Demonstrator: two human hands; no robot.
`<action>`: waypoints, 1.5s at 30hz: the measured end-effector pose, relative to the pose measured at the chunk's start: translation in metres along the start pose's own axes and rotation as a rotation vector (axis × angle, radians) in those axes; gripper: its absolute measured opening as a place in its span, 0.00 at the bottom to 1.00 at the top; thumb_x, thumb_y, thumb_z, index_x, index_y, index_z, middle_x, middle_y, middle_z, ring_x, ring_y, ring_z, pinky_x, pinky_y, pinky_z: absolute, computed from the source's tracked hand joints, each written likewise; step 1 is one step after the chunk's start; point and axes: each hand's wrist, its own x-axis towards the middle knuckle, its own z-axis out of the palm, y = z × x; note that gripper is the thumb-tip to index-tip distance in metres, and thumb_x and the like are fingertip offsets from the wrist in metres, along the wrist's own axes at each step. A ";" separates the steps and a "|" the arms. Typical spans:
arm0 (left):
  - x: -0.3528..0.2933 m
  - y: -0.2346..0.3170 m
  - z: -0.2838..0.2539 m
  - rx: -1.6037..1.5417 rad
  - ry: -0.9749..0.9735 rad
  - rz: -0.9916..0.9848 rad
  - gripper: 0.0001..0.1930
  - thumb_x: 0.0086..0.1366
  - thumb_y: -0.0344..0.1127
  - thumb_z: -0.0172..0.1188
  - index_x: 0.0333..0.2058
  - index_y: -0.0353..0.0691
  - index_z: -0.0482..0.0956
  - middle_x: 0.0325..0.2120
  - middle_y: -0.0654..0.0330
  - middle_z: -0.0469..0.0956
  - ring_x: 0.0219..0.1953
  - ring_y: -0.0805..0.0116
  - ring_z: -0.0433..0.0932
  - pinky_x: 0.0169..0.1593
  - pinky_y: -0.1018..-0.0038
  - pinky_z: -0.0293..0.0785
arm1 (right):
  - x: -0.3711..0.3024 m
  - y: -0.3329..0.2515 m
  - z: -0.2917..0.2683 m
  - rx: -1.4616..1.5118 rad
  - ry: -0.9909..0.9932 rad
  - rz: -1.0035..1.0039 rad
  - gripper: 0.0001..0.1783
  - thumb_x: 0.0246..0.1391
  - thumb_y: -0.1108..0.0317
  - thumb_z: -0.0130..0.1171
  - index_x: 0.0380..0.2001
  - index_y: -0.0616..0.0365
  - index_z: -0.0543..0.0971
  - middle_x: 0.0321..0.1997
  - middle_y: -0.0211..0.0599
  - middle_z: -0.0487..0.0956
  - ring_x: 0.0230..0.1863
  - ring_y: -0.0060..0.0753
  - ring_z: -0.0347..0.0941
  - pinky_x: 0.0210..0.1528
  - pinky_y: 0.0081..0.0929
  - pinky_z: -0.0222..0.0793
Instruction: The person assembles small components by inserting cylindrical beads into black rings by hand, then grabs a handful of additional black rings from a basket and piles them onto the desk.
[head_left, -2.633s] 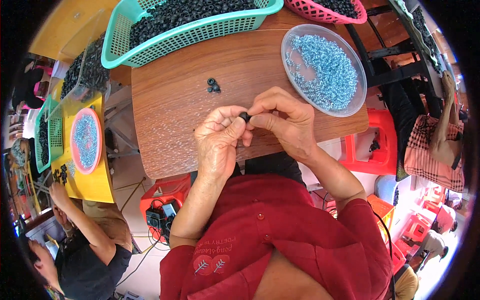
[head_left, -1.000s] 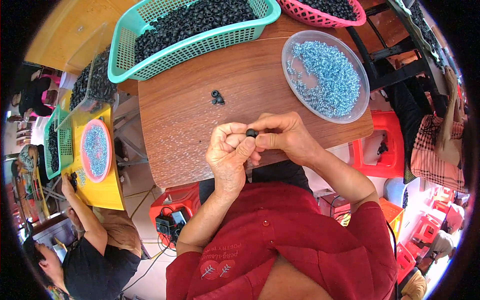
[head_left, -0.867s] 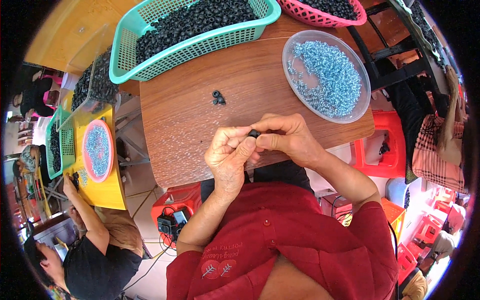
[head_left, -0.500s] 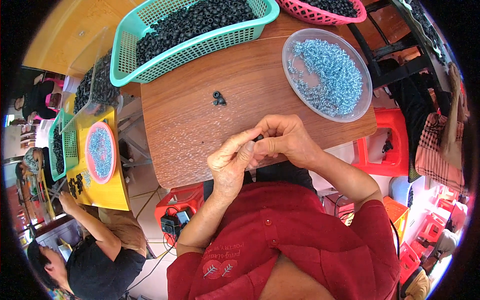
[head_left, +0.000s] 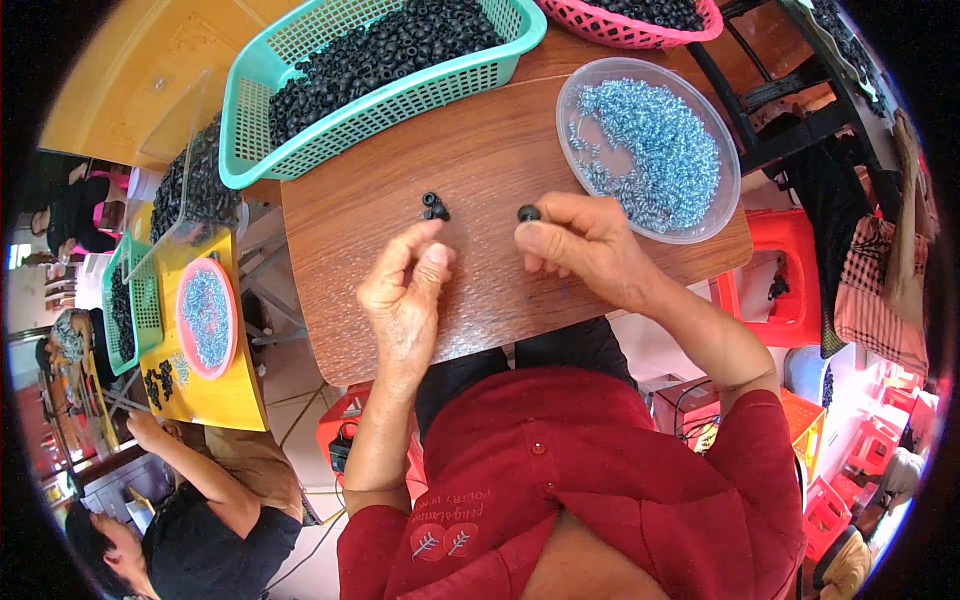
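Note:
My right hand (head_left: pixel 590 243) pinches a small round black plastic part (head_left: pixel 529 213) between thumb and fingers, above the wooden table (head_left: pixel 345 270). My left hand (head_left: pixel 405 285) hovers to its left with thumb and forefinger slightly apart; no object shows between them. Just beyond its fingertips lies a little group of loose black parts (head_left: pixel 435 207) on the tabletop. To the far right stands a round clear tub (head_left: pixel 572 150) of small bluish metal springs (head_left: pixel 655 150). A turquoise basket (head_left: pixel 380 132) heaped with black ring-like parts (head_left: pixel 385 65) stands at the far left.
A pink basket (head_left: pixel 640 35) of black parts stands at the back. Left, a person (head_left: pixel 215 510) reaches to a yellow table (head_left: pixel 225 400) with a pink bowl (head_left: pixel 233 330) of springs. Red stools (head_left: pixel 785 280) flank my table; a black metal frame (head_left: pixel 790 95) stands right.
My hands were together on the black part; they have parted. The left hand moved left and away toward the loose parts, while the right keeps the part and moved slightly farther out.

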 end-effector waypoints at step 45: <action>0.020 0.010 0.019 -0.608 -0.130 -0.200 0.08 0.59 0.22 0.57 0.37 0.27 0.75 0.30 0.53 0.78 0.27 0.67 0.77 0.30 0.75 0.75 | 0.024 0.009 0.031 -0.481 0.348 -0.739 0.12 0.40 0.80 0.61 0.32 0.61 0.78 0.26 0.37 0.75 0.28 0.37 0.71 0.30 0.30 0.66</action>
